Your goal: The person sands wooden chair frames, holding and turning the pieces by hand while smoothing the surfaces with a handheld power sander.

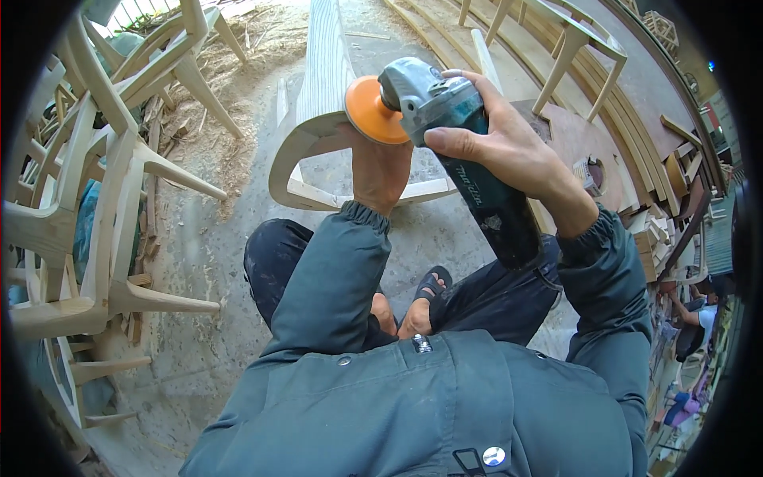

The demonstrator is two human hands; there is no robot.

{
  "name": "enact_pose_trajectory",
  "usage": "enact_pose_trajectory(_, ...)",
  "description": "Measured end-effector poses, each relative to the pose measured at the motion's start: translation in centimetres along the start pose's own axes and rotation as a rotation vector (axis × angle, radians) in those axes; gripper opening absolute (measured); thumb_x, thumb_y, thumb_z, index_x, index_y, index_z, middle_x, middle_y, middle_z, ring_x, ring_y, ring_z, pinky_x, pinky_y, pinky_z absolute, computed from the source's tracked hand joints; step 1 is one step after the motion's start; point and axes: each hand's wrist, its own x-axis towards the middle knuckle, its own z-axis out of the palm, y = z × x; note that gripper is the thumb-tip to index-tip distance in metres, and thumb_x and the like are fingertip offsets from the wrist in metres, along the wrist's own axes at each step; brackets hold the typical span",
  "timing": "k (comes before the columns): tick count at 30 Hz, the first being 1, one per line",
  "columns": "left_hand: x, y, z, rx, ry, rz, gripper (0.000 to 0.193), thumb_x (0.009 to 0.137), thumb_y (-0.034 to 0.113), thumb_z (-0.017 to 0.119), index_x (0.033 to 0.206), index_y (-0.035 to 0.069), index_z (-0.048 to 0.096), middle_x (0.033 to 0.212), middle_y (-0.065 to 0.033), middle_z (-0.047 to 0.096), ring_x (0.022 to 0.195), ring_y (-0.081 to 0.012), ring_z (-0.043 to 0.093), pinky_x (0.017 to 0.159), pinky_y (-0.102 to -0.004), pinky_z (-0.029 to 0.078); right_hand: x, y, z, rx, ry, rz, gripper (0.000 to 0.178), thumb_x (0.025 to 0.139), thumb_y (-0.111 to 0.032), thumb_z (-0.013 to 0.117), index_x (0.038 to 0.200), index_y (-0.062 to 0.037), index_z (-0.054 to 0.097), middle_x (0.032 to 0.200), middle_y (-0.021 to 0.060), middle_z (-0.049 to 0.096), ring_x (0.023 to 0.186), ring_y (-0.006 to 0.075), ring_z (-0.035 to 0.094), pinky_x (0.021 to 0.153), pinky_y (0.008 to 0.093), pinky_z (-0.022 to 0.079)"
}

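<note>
My right hand [517,147] is closed around the teal and grey body of an angle grinder [469,127], its thumb lying across the near side. The grinder's orange disc [369,113] is at the curved near end of a pale wooden chair frame [322,87], overlapping its edge; I cannot tell whether they touch. Close below the disc is my left hand [381,171], reaching up by the inside of the frame. Its fingers are hidden behind the disc and the wood, so its grip does not show.
Unfinished wooden chairs [119,159] are stacked at the left, beside sawdust and shavings [214,143]. Another chair frame [568,48] stands at the far right near long boards [636,119]. Wood offcuts [656,234] lie at the right. Beyond them a person [699,318] is at work.
</note>
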Motion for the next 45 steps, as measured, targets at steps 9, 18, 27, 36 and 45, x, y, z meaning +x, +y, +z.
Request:
enact_pose_trajectory(9, -0.3, -2.1, -1.4, -1.009, 0.069, -0.257, 0.086, 0.084, 0.074, 0.065, 0.146, 0.017, 0.049, 0.141, -0.0025, 0.056, 0.136, -0.0241, 0.048, 0.121, -0.0525, 0.032, -4.8, 6.1, -1.6, 0.157, 0.124, 0.244, 0.095, 0.084, -0.049, 0.084, 0.148, 0.0036, 0.037, 0.123, 0.0176, 0.061, 0.112, 0.024, 0.063, 0.095, 0.034, 0.053)
enact_pose_trajectory(18, -0.3, -4.0, -1.5, -1.135, 0.045, -0.296, 0.088, 0.092, 0.077, 0.052, 0.148, 0.01, 0.048, 0.15, -0.0052, 0.052, 0.14, -0.0255, 0.045, 0.122, -0.0482, 0.032, -1.7, 3.4, 0.2, 0.048, 0.062, 0.04, 0.092, 0.085, -0.044, 0.085, 0.147, 0.0043, 0.038, 0.124, 0.0179, 0.061, 0.119, 0.0238, 0.059, 0.105, 0.035, 0.047)
enact_pose_trajectory(27, 0.5, -2.6, -3.7, -1.031, 0.236, -0.279, 0.089, 0.076, 0.084, 0.064, 0.135, 0.018, 0.062, 0.128, -0.0046, 0.07, 0.125, -0.0264, 0.063, 0.112, -0.0539, 0.046, -4.4, 9.4, -3.6, -0.01, 0.161, 0.318, 0.106, 0.08, -0.058, 0.083, 0.15, 0.0054, 0.034, 0.127, 0.0234, 0.059, 0.115, 0.0316, 0.062, 0.101, 0.0403, 0.05)
enact_pose_trajectory(36, 0.7, -3.7, -5.5, -0.966, 0.301, -0.234, 0.088, 0.076, 0.087, 0.062, 0.134, 0.021, 0.063, 0.128, -0.0023, 0.071, 0.121, -0.0258, 0.066, 0.108, -0.0543, 0.05, -9.3, 17.8, -9.3, 0.313, 0.266, 0.531, 0.086, 0.086, -0.048, 0.082, 0.145, 0.0002, 0.042, 0.115, 0.0117, 0.062, 0.098, 0.018, 0.064, 0.083, 0.0301, 0.055)
enact_pose_trajectory(45, 1.5, -3.1, -1.8, -0.736, 0.451, -0.322, 0.097, 0.081, 0.085, 0.06, 0.15, 0.018, 0.045, 0.136, -0.007, 0.061, 0.125, -0.0292, 0.06, 0.102, -0.0482, 0.05, -13.3, 17.0, -11.5, 0.521, 0.504, 0.439, 0.074, 0.087, -0.039, 0.085, 0.136, -0.0012, 0.045, 0.105, 0.0116, 0.061, 0.071, 0.0173, 0.068, 0.06, 0.0306, 0.062)
